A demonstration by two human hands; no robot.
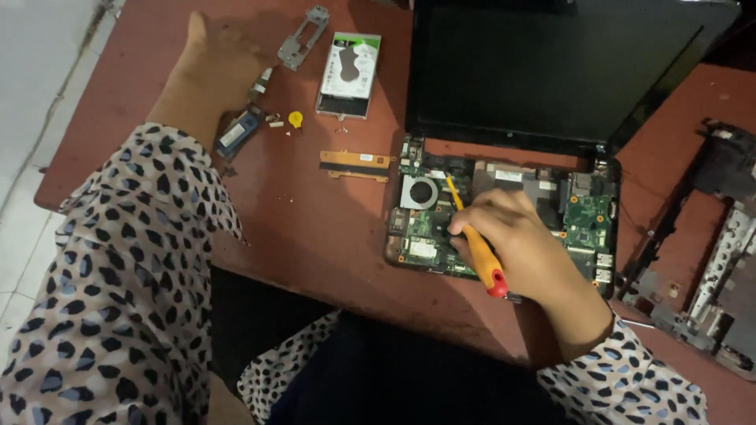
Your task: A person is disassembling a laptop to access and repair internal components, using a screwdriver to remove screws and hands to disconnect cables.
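My right hand (516, 240) grips a screwdriver (482, 260) with a yellow and red handle, its tip resting on the exposed green circuit board (587, 216) of an opened laptop, just right of the round fan (417, 191). The laptop's dark screen (551, 71) stands open behind. My left hand (213, 67) lies far off at the table's upper left, fingers spread over small loose parts, next to a small dark module (239, 132). It holds nothing that I can see.
On the reddish table (315, 228) lie a hard drive (348, 75), a metal bracket (303, 37), a yellow round piece (295, 119) and an orange flat strip (354, 165). A removed laptop frame (701, 260) sits at the right. A tiled floor (31, 94) shows at left.
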